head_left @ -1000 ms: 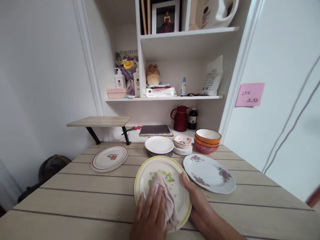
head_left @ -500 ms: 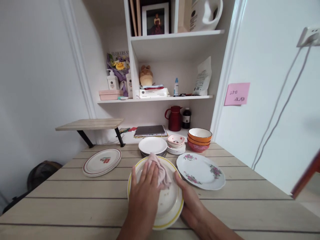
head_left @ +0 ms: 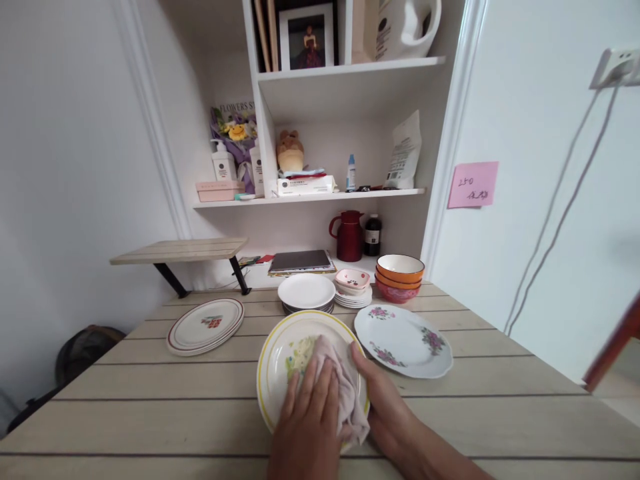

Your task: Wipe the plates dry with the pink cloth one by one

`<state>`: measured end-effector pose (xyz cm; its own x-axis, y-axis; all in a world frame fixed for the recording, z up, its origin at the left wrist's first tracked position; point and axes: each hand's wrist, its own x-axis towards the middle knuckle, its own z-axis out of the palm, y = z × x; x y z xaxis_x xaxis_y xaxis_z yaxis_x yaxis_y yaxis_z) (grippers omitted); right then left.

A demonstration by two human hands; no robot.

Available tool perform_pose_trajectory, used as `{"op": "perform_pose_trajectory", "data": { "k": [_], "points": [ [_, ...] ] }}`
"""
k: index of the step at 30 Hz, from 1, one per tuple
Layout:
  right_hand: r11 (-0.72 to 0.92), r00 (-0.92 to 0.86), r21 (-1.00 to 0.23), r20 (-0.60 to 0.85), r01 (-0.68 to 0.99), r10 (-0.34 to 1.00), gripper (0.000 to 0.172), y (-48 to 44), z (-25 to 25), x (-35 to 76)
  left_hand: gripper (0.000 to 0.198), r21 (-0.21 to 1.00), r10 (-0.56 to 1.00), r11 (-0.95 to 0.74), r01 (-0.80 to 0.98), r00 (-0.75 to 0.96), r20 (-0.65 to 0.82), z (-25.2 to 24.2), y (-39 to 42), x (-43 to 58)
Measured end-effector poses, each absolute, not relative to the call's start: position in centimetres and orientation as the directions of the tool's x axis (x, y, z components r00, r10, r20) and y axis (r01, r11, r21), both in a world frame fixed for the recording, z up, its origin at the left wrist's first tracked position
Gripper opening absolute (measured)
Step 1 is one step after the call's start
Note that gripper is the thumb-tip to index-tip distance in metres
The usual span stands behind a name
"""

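While the right hand (head_left: 387, 413) grips a round, cream, yellow-rimmed ceramic plate (head_left: 277, 367) over the beige planked table (head_left: 200, 400), I see the left hand (head_left: 307, 423), fingers outstretched, pressing a crumpled pink fabric cloth (head_left: 346, 383) on it.

A lane of bare desk (head_left: 220, 393) runs between the red-rimmed plates (head_left: 203, 333) and the yellow-rimmed plate (head_left: 277, 357), reaching back past the white plates (head_left: 306, 290). On the right, the oval plate (head_left: 403, 341) stands in the way, with dishes (head_left: 353, 280) and bowls (head_left: 400, 291) behind it.
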<state>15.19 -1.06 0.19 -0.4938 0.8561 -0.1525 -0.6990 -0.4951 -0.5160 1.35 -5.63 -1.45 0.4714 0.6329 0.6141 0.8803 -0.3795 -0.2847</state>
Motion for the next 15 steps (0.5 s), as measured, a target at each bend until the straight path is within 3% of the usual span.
{"op": "perform_pose_trajectory", "data": {
  "k": [5,10,15],
  "points": [
    [-0.486,-0.521,-0.532,-0.096,-0.693,0.848,0.05,-1.1,0.1,15.1,0.052,-0.205,0.734,-0.389,0.898,0.437,0.52,0.9,-3.7,1.9],
    [-0.476,-0.501,-0.503,-0.095,-0.721,0.86,0.052,-0.7,0.2,15.2,0.05,-0.174,0.788,-0.251,0.952,0.306,0.534,1.5,-2.8,0.4],
    [-0.47,-0.451,-0.48,-0.163,-0.741,0.878,0.058,-0.1,-0.3,15.4,0.05,-0.276,0.74,-0.179,0.944,0.314,0.595,0.4,-4.3,-1.6]
  ]
}}
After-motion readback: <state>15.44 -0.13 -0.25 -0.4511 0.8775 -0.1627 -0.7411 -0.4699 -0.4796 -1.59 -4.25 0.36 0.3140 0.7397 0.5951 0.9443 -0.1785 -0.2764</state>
